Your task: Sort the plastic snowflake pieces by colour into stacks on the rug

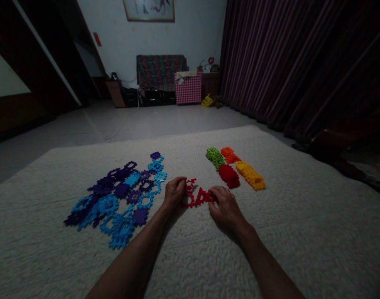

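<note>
Red toothed plastic building pieces (196,202), some with open frames and one triangular, lie between my hands on the quilted mat. My left hand (175,192) is closed on the left end of these red pieces. At the right end, my right hand (224,205) pinches a red piece beside the triangle. Fingers partly cover the pieces, so how they join is hard to see. Close beyond my right hand rests a stack of red pieces (229,176).
Blue and purple toothed pieces (115,203) are spread loosely to the left. Green (215,158), orange (229,155) and yellow (250,175) stacks stand on the right. The pale mat (183,257) ends before a tiled floor (165,120). Dark curtains (270,58) hang at the right.
</note>
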`<action>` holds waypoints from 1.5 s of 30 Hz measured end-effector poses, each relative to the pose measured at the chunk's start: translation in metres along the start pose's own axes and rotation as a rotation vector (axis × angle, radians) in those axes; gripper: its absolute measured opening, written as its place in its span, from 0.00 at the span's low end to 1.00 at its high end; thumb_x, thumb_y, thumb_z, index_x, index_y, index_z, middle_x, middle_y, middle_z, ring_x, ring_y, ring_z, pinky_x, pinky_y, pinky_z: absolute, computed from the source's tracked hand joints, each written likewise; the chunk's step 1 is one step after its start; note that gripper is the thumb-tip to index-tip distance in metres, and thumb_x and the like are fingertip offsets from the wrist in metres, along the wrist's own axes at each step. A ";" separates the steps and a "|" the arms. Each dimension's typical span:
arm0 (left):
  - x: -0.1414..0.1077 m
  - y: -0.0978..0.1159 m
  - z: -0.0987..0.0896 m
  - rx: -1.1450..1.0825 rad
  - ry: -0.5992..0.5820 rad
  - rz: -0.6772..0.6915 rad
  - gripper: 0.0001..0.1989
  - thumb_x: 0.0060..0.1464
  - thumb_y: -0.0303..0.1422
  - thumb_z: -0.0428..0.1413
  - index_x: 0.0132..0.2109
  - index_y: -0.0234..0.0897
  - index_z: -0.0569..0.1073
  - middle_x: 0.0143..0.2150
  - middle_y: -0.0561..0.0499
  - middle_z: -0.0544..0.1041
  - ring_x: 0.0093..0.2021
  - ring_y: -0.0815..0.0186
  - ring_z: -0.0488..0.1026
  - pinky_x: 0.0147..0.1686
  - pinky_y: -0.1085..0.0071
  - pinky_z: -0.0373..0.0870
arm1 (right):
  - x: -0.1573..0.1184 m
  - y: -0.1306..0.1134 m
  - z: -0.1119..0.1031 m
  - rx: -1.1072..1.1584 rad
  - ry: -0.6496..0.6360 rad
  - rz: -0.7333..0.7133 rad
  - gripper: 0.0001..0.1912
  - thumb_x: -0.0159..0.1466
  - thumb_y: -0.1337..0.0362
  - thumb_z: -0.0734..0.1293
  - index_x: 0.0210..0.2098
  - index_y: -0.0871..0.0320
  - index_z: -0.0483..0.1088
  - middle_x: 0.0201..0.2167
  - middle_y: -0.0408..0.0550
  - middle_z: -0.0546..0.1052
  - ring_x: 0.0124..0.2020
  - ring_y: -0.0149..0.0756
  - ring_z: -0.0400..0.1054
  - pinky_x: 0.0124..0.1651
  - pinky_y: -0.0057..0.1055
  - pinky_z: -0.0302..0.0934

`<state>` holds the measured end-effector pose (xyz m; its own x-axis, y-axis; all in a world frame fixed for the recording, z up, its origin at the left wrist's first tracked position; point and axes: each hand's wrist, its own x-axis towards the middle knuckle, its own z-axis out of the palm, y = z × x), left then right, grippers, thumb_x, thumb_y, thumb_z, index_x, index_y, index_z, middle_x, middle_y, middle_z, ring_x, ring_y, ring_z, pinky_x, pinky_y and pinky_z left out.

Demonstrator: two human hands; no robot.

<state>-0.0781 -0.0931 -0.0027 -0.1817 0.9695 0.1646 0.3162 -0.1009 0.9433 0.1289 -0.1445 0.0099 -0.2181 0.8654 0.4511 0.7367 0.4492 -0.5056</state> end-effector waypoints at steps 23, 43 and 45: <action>0.005 0.003 0.000 -0.212 0.155 -0.069 0.12 0.46 0.31 0.54 0.35 0.35 0.80 0.32 0.49 0.81 0.34 0.64 0.76 0.37 0.69 0.72 | -0.001 -0.060 0.018 -0.020 -0.217 -0.178 0.16 0.65 0.65 0.64 0.52 0.53 0.66 0.54 0.52 0.73 0.64 0.50 0.55 0.65 0.62 0.38; -0.005 0.006 0.002 0.009 -0.106 0.058 0.13 0.42 0.29 0.49 0.29 0.36 0.78 0.26 0.49 0.79 0.30 0.64 0.75 0.34 0.70 0.70 | -0.011 0.028 -0.052 0.125 -0.187 0.191 0.26 0.55 0.68 0.63 0.54 0.58 0.69 0.51 0.54 0.72 0.53 0.41 0.68 0.57 0.38 0.62; -0.005 0.006 0.002 0.019 -0.104 0.061 0.13 0.42 0.29 0.49 0.29 0.36 0.78 0.26 0.49 0.79 0.30 0.64 0.75 0.33 0.70 0.70 | -0.011 0.027 -0.050 0.068 -0.197 0.239 0.28 0.56 0.63 0.66 0.56 0.59 0.67 0.49 0.55 0.72 0.51 0.42 0.68 0.55 0.39 0.63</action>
<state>-0.0733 -0.0981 0.0010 -0.0645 0.9796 0.1904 0.3418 -0.1576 0.9265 0.1828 -0.1532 0.0277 -0.1692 0.9716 0.1656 0.7387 0.2363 -0.6313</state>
